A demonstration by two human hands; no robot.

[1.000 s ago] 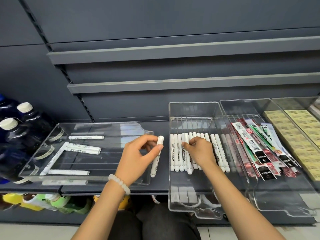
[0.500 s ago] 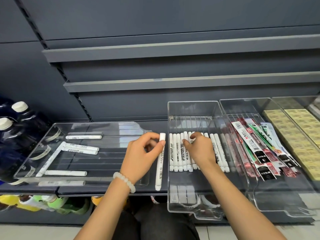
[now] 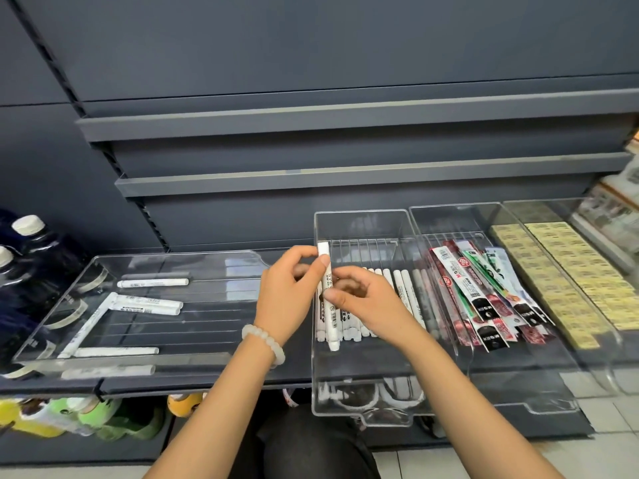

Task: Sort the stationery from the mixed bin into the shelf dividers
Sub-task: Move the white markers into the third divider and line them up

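1. I hold one white marker (image 3: pixel 326 292) just left of the middle of the frame, nearly upright in the picture, its cap end at the top and its lower end over the near part of the clear tray (image 3: pixel 359 414).
2. My left hand (image 3: pixel 288 299) pinches the marker near its cap between thumb and fingers.
3. My right hand (image 3: pixel 366 302) has its fingers curled, and the thumb and a fingertip pinch the marker at mid-length.
4. Behind my hands, a row of white markers (image 3: pixel 403 288) lies side by side in that same tray.
5. To the left, a wider clear bin (image 3: pixel 52 344) holds several loose markers (image 3: pixel 152 282) lying at different angles.
6. To the right of the middle tray, another clear tray holds packaged pen refills (image 3: pixel 484 295) in red, green and black wrappers.
7. At far right lie rows of yellow packs (image 3: pixel 570 271).
8. Dark bottles with white caps (image 3: pixel 31 250) stand at the left edge.
9. A pale bead bracelet (image 3: pixel 264 340) circles my left wrist.
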